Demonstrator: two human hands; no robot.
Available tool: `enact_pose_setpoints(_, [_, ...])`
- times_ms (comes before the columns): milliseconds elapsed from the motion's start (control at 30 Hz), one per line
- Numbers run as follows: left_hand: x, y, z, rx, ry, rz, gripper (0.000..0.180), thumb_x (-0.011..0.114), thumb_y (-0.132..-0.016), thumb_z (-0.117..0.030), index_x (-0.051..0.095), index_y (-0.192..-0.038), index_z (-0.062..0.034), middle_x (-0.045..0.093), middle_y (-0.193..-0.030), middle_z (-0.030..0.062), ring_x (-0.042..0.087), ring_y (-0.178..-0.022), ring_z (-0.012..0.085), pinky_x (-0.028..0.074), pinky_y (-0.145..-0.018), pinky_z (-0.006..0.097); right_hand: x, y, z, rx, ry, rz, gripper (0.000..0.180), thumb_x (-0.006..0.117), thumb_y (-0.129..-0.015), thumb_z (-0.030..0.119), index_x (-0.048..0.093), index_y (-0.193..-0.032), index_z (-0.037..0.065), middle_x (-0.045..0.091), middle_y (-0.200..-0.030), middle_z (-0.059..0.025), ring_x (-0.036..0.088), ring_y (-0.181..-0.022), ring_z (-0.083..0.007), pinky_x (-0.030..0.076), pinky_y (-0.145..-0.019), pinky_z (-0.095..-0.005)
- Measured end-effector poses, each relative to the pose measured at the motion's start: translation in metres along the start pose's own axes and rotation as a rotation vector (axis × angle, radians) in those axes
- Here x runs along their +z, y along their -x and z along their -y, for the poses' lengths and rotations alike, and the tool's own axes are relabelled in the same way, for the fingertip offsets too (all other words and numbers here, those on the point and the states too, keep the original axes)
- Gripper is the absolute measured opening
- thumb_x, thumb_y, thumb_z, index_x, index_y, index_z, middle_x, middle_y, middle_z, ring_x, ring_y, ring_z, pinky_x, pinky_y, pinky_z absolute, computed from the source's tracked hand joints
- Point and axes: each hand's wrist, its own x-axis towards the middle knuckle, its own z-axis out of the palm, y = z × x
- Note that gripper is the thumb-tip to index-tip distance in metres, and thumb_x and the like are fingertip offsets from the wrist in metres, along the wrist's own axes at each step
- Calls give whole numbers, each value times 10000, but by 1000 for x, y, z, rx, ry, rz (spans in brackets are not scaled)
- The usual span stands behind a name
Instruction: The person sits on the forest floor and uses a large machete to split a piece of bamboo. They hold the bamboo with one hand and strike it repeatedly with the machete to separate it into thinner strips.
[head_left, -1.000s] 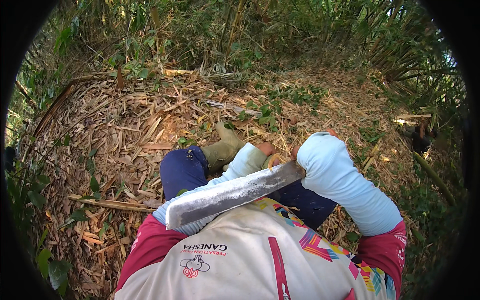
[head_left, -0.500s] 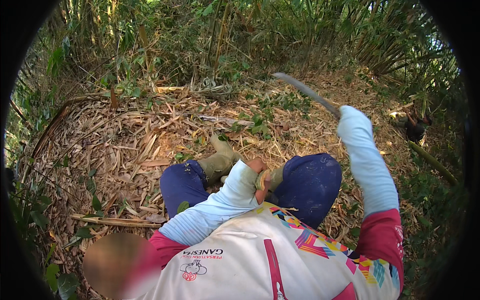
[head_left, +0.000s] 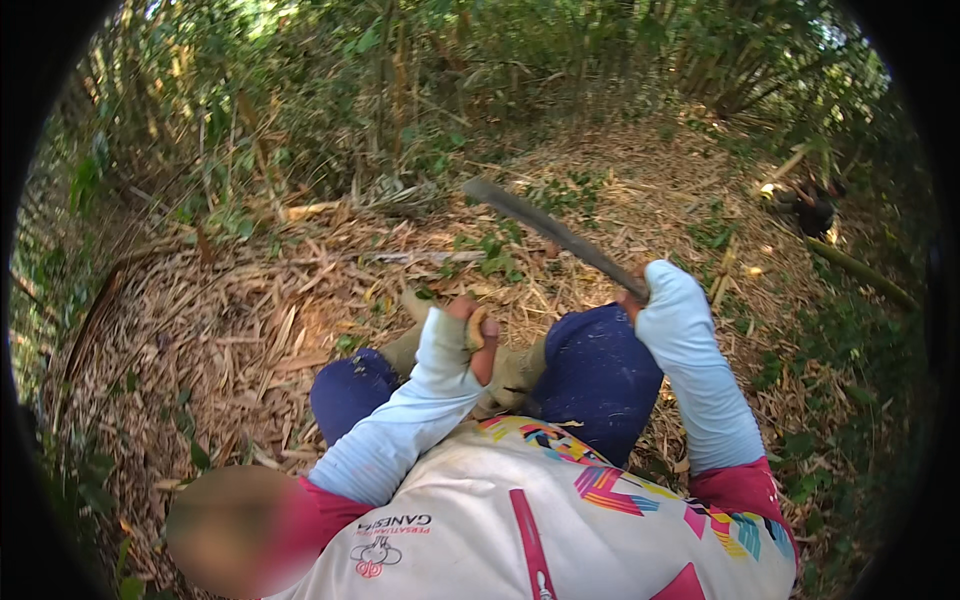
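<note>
My right hand (head_left: 637,296), in a light blue sleeve, grips a machete (head_left: 552,232) near the right knee. The long dark blade points up and to the left, over the leaf litter beyond my legs. My left hand (head_left: 470,318) is closed in front of my body, between the knees. Its fingers curl around a tan curved piece (head_left: 476,330), mostly hidden by the hand, so I cannot tell its kind. My bent legs in blue trousers (head_left: 603,375) and olive boots (head_left: 402,350) are on either side.
Dry leaves (head_left: 250,330) cover the ground. Bamboo stems and undergrowth (head_left: 390,90) stand along the far side. At the far right, another person (head_left: 815,212) in dark clothing is low to the ground near a green bamboo pole (head_left: 860,270).
My right hand has come down and to the left, bringing the machete lower. My left hand has moved left and slightly up, still closed on the tan piece.
</note>
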Motion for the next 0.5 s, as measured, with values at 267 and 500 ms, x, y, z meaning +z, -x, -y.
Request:
enact_pose_setpoints(267, [-6, 9, 23, -49, 89, -118, 126, 493, -887, -53, 407, -796, -60, 369, -737, -1, 336, -659, 104, 291, -606, 240, 20, -15, -2, -194, -52, 40, 171, 712, -675, 150, 600, -773, 66, 583, -733, -162, 615, -724, -353, 488, -628, -422])
enact_pose_setpoints(500, [5, 17, 13, -62, 199, -167, 122, 517, -895, -110, 417, -893, -42, 373, -794, 31, 345, -715, 118, 301, -647, 263, 31, -7, -38, 65, 44, 127, 137, 683, -705, 177, 632, -784, 78, 613, -758, -157, 621, -749, -360, 485, -640, -429])
